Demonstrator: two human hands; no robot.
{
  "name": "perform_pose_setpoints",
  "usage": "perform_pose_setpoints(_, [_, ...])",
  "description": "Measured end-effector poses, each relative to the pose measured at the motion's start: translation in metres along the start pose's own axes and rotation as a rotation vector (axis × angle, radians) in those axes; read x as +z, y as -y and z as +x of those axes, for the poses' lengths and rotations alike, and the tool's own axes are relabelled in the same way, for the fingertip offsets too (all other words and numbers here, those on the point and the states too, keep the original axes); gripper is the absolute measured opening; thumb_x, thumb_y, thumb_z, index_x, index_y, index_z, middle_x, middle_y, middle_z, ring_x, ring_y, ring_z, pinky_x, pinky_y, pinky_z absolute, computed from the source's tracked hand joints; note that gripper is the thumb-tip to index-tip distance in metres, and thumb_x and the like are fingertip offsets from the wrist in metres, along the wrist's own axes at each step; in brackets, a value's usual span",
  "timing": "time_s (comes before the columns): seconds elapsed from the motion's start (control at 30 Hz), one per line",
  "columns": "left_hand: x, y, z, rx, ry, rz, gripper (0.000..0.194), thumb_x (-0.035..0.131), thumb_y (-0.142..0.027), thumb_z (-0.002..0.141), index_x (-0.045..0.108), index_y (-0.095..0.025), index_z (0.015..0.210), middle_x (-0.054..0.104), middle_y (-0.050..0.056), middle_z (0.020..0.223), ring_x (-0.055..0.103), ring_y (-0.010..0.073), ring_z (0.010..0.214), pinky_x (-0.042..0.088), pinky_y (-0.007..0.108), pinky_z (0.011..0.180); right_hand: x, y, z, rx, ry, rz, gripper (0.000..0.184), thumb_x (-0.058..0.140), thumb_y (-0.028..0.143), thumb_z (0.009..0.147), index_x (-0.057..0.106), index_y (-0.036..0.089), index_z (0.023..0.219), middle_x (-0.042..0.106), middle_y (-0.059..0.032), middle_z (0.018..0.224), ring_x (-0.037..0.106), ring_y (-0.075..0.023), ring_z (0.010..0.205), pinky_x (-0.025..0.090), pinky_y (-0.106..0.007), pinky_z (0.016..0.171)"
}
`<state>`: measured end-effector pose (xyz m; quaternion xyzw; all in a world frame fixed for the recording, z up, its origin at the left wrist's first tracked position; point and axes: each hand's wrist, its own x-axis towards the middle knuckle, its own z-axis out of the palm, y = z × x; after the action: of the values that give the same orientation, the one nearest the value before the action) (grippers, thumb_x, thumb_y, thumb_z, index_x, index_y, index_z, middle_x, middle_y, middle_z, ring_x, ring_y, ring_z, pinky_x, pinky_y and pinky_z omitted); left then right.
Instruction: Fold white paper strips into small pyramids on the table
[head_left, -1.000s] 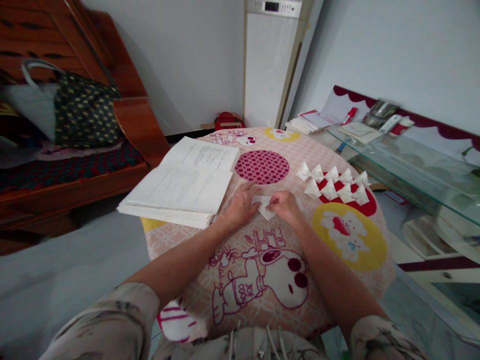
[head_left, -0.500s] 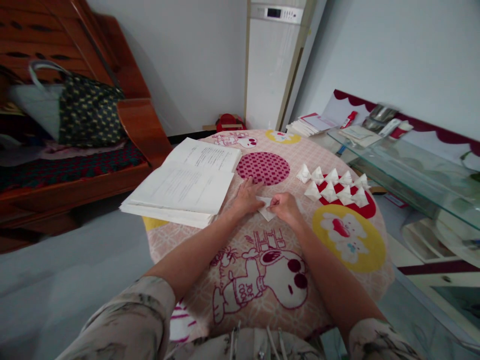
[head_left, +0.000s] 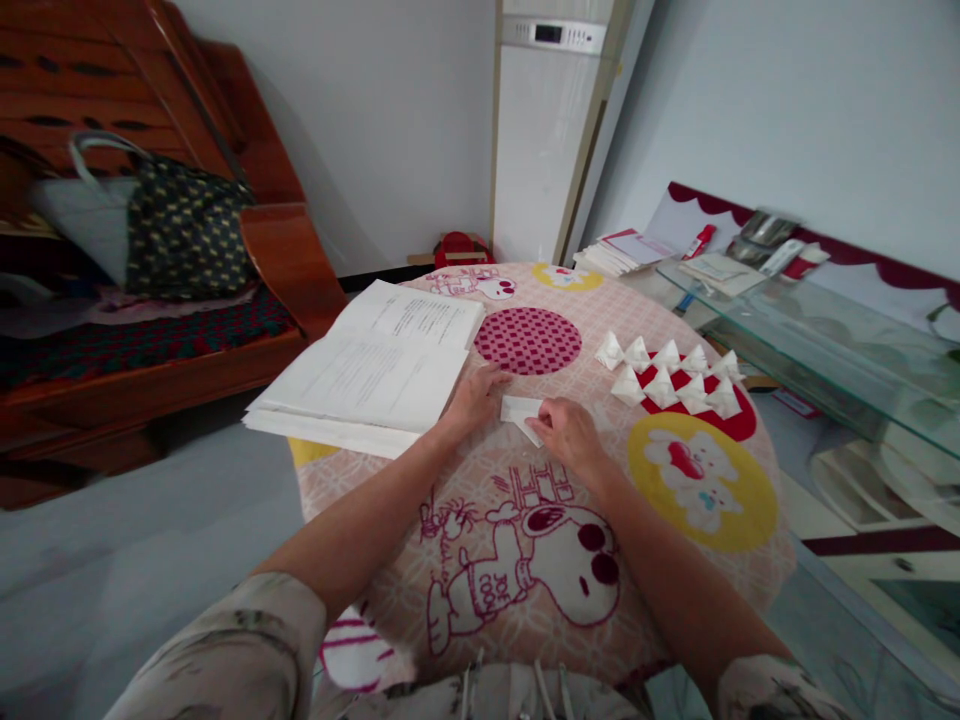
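A small folded piece of white paper point(head_left: 517, 404) lies on the patterned tablecloth point(head_left: 480, 470) between my hands, one narrow part angled toward me. The thumb and fingers of my right hand point(head_left: 568, 430) pinch its right side and partly cover it. At its left edge rests my left hand point(head_left: 478, 397), fingers stretched out over the cloth. Whether the left thumb touches the paper I cannot tell. To the right stand two rows of small pointed folded-paper pieces point(head_left: 661, 386), several in all. An open stack of printed pages point(head_left: 367, 370) lies just left of my left hand.
A glass shelf unit point(head_left: 825, 340) with papers and small items borders the table on the right. On the left is a wooden bench point(head_left: 281, 250) carrying a dark patterned bag point(head_left: 187, 230). A tall white appliance point(head_left: 536, 140) stands behind the table.
My left hand has drawn back to the left, off the paper. The paper shows a different outline, with a narrow angled part now visible. My right hand still pinches its right side.
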<state>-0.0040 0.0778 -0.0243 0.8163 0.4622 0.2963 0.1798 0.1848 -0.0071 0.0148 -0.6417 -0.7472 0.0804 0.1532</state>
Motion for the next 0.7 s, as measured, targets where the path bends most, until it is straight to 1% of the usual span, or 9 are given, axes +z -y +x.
perform_pose_setpoints(0.1, [0.003,-0.008,-0.005,-0.033,-0.044,-0.042,0.052,0.045,-0.001,0.081,0.073,-0.016,0.122,0.068,0.008,0.136,0.062,0.0237,0.127,0.048,0.041,0.114,-0.002,0.014,-0.011,-0.101,0.048,-0.191,0.023,0.064,0.033,0.095,0.071,0.013,0.105,0.072,-0.0175,0.101,0.068,-0.0239,0.086,0.049,-0.031,0.071])
perform_pose_setpoints(0.17, [0.002,-0.013,-0.006,-0.049,-0.067,-0.101,0.052,0.044,0.000,0.080,0.074,-0.015,0.120,0.070,0.008,0.133,0.063,0.0223,0.125,0.048,0.040,0.114,-0.004,0.024,-0.016,-0.132,0.123,-0.311,0.023,0.055,0.027,0.099,0.071,0.011,0.104,0.070,-0.0188,0.102,0.068,-0.0250,0.087,0.050,-0.032,0.070])
perform_pose_setpoints(0.2, [0.001,-0.015,-0.007,-0.056,-0.076,-0.132,0.052,0.044,0.001,0.079,0.074,-0.015,0.119,0.071,0.008,0.131,0.064,0.0220,0.124,0.048,0.039,0.114,-0.005,0.030,-0.019,-0.137,0.134,-0.371,0.023,0.050,0.020,0.100,0.071,0.010,0.105,0.069,-0.0196,0.102,0.068,-0.0259,0.088,0.050,-0.032,0.070])
perform_pose_setpoints(0.27, [-0.002,-0.018,-0.006,-0.078,-0.088,-0.183,0.053,0.044,0.002,0.077,0.075,-0.015,0.116,0.073,0.008,0.127,0.065,0.0221,0.123,0.047,0.037,0.113,-0.006,0.039,-0.022,-0.192,0.158,-0.445,0.028,0.045,0.008,0.096,0.071,0.008,0.107,0.069,-0.0208,0.102,0.068,-0.0274,0.092,0.051,-0.033,0.070])
perform_pose_setpoints(0.4, [-0.007,-0.022,-0.006,-0.125,-0.078,-0.234,0.052,0.044,0.002,0.075,0.077,-0.015,0.111,0.075,0.007,0.122,0.067,0.0220,0.119,0.047,0.036,0.112,-0.006,0.048,-0.024,-0.217,0.179,-0.490,0.030,0.045,0.004,0.093,0.071,0.006,0.108,0.068,-0.0226,0.102,0.066,-0.0296,0.097,0.052,-0.035,0.074])
perform_pose_setpoints(0.53, [-0.006,-0.026,-0.007,-0.158,-0.098,-0.334,0.048,0.048,0.000,0.076,0.078,-0.016,0.110,0.076,0.007,0.119,0.068,0.0232,0.115,0.049,0.038,0.109,-0.005,0.038,-0.018,-0.144,0.163,-0.390,0.028,0.046,0.008,0.093,0.073,0.011,0.102,0.070,-0.0196,0.102,0.067,-0.0272,0.094,0.051,-0.034,0.074])
perform_pose_setpoints(0.57, [-0.006,-0.027,-0.007,-0.175,-0.118,-0.390,0.045,0.051,-0.002,0.076,0.077,-0.015,0.111,0.076,0.008,0.117,0.069,0.0238,0.112,0.051,0.039,0.107,-0.005,0.033,-0.016,-0.115,0.123,-0.331,0.026,0.048,0.010,0.092,0.073,0.012,0.099,0.071,-0.0181,0.101,0.067,-0.0260,0.092,0.050,-0.033,0.073])
perform_pose_setpoints(0.63, [-0.007,-0.028,-0.007,-0.217,-0.158,-0.553,0.038,0.058,-0.011,0.081,0.076,-0.013,0.114,0.076,0.011,0.115,0.070,0.0245,0.107,0.053,0.040,0.102,-0.008,0.020,-0.012,-0.054,-0.021,-0.170,0.021,0.053,0.013,0.088,0.073,0.014,0.091,0.073,-0.0150,0.096,0.067,-0.0240,0.085,0.049,-0.031,0.071])
perform_pose_setpoints(0.7, [-0.008,-0.030,-0.007,-0.254,-0.155,-0.759,0.034,0.065,-0.026,0.086,0.073,-0.013,0.117,0.075,0.013,0.114,0.070,0.0242,0.104,0.055,0.039,0.096,-0.012,0.007,-0.008,0.024,-0.182,0.094,0.019,0.055,0.013,0.081,0.073,0.015,0.082,0.073,-0.0101,0.084,0.066,-0.0207,0.077,0.048,-0.029,0.070])
